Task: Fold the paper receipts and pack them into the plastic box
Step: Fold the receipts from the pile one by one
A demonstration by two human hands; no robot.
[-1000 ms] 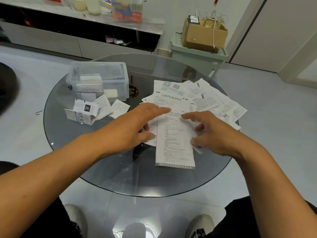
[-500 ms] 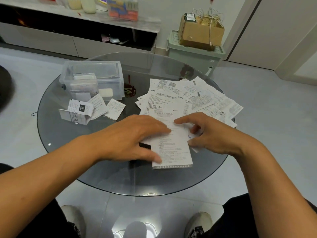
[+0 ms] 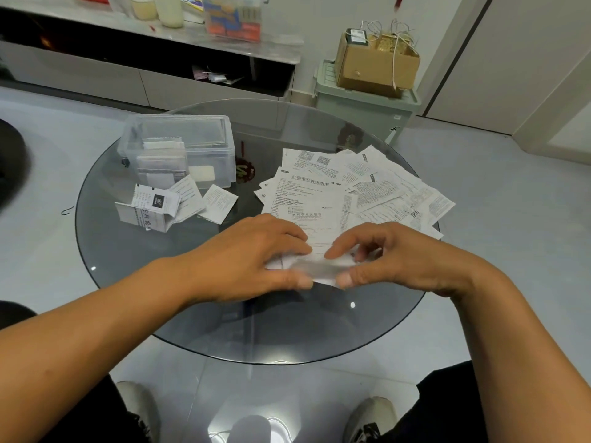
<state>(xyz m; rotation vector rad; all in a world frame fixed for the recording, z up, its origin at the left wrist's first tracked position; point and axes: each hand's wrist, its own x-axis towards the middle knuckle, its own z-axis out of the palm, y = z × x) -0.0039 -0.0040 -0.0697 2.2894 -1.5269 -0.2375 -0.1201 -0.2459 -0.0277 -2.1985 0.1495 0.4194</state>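
While both hands, left (image 3: 256, 257) and right (image 3: 393, 254), grip the receipt (image 3: 315, 266), crease it squarely before the box (image 3: 179, 148) at ten o'clock.

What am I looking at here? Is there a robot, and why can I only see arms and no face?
No robot here. The picture comes from a camera worn on a person's head, looking down, so you see only their own arms. Both hands, the left hand and the right hand, pinch one paper slip and fold it over a round glass table. It looks blurry because it is moving. Behind it lies a pile of flat papers. To the left stands a clear plastic box with folded papers inside, and a few folded papers wait in front of it.
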